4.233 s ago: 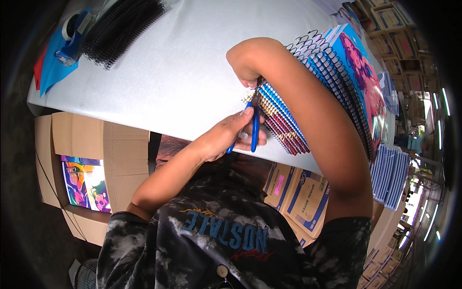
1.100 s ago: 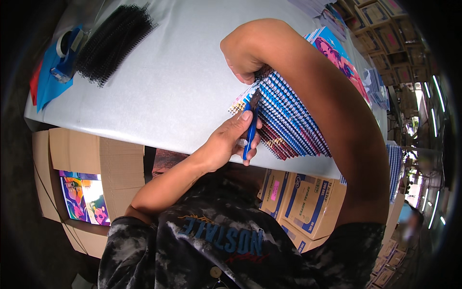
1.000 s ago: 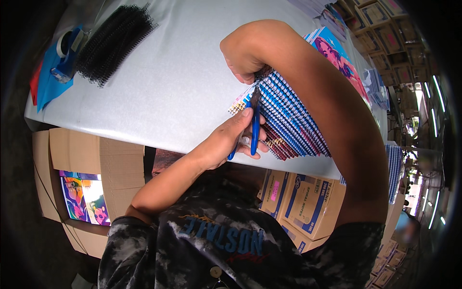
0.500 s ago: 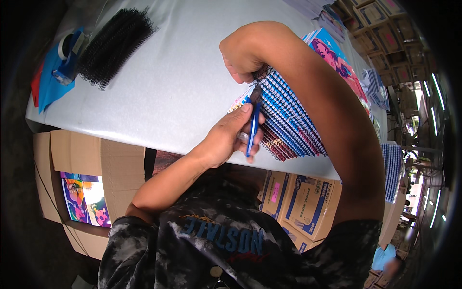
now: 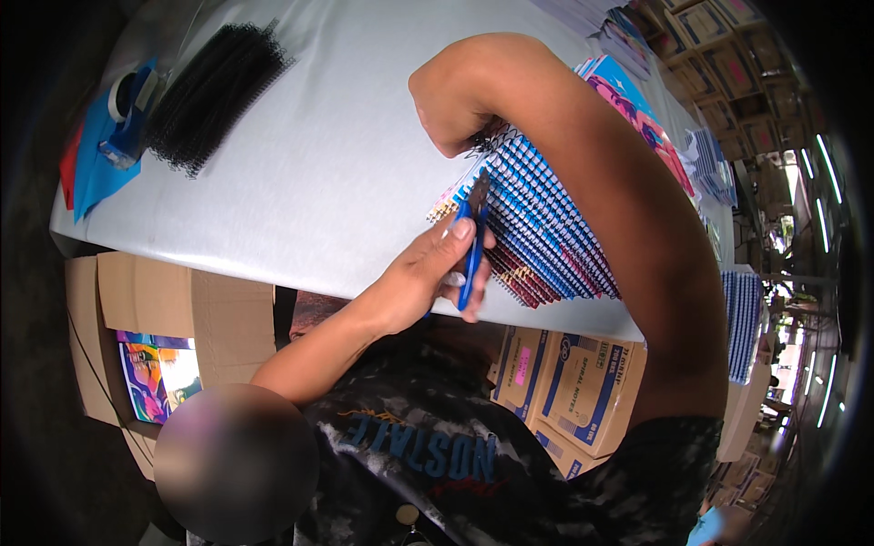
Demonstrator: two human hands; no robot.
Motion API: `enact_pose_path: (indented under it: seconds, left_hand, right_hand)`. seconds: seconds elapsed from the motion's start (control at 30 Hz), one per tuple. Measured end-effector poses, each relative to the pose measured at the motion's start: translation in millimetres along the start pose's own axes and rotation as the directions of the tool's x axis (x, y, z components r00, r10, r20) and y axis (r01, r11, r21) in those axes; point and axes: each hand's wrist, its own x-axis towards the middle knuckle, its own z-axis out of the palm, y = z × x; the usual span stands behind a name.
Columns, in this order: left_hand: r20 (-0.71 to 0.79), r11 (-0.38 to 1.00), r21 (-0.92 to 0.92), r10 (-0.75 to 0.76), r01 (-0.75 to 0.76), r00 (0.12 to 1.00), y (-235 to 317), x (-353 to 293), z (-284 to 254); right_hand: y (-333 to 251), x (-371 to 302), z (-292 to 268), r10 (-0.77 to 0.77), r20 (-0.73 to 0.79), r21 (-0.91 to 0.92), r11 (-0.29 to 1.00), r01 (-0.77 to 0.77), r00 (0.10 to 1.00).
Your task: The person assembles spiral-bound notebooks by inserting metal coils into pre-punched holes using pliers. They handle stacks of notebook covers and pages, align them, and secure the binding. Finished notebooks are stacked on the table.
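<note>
Fanned spiral notebooks (image 5: 551,214), their coiled spines blue, white, maroon and cream, lie along the near edge of a white-covered surface (image 5: 319,182). The left hand (image 5: 428,273) has its fingers wrapped around blue-handled cutters (image 5: 472,244), the dark tip at the coils. A bundle of black coils (image 5: 218,100) lies toward the left edge, beside a blue tape dispenser (image 5: 135,114); printed cartons (image 5: 583,387) sit below the near edge. The right forearm arches across the notebooks, blocking part of them. The right hand (image 5: 448,105) bends downward, its fingers mostly hidden; their grip cannot be told.
</note>
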Motion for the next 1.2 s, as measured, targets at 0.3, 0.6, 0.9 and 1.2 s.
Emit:
enact_pose_path:
  seconds: [0.3, 0.6, 0.9, 1.2]
  left_hand:
    - [0.025, 0.997, -0.037, 0.071, -0.07, 0.997, 5.7, 0.9, 3.8]
    - [0.097, 1.0, -0.002, 0.023, -0.023, 0.995, 16.4, 7.6, 6.8]
    - [0.049, 0.999, -0.013, 0.041, -0.04, 0.998, 26.4, 4.9, 23.6]
    - [0.051, 0.998, -0.035, 0.053, -0.051, 0.997, 22.1, -0.9, 7.0]
  right_hand:
    - [-2.8, -20.7, -7.1, -0.037, -0.043, -0.123, 0.992, 0.031, 0.998]
    - [25.4, -28.0, 7.0, -0.094, -0.165, 0.047, 0.994, 0.103, 0.982]
    - [36.9, -17.6, 29.8, -0.149, -0.376, 0.142, 0.966, 0.215, 0.915]
    - [34.1, -21.8, 30.2, -0.126, -0.464, 0.272, 0.922, 0.277, 0.877]
